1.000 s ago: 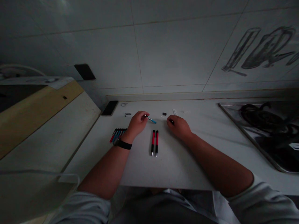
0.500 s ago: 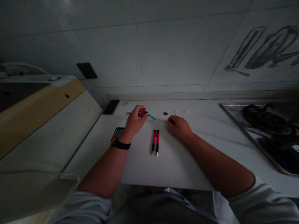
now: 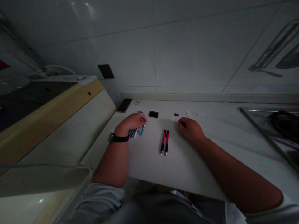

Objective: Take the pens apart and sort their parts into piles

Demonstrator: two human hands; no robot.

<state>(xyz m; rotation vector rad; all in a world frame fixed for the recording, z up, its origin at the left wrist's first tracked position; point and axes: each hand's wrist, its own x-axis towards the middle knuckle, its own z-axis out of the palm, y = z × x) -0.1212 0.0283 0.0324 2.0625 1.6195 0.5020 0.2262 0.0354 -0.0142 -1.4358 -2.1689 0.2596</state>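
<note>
My left hand is curled over a row of red and blue pens on the white counter, its fingers closed on a blue pen at the right end of the row. My right hand rests on the counter with fingers closed round a small black piece. Two red-and-black pens lie side by side between the hands. A cluster of small black parts sits just beyond the left hand.
A dark phone lies at the counter's back left corner. Small springs, another black bit and white tubes lie along the back. A stove is at the right, a yellow-edged appliance at the left.
My left hand carried the blue pen from mid-counter down and left to the row of pens. The camera view shifted left. My right hand stayed put.
</note>
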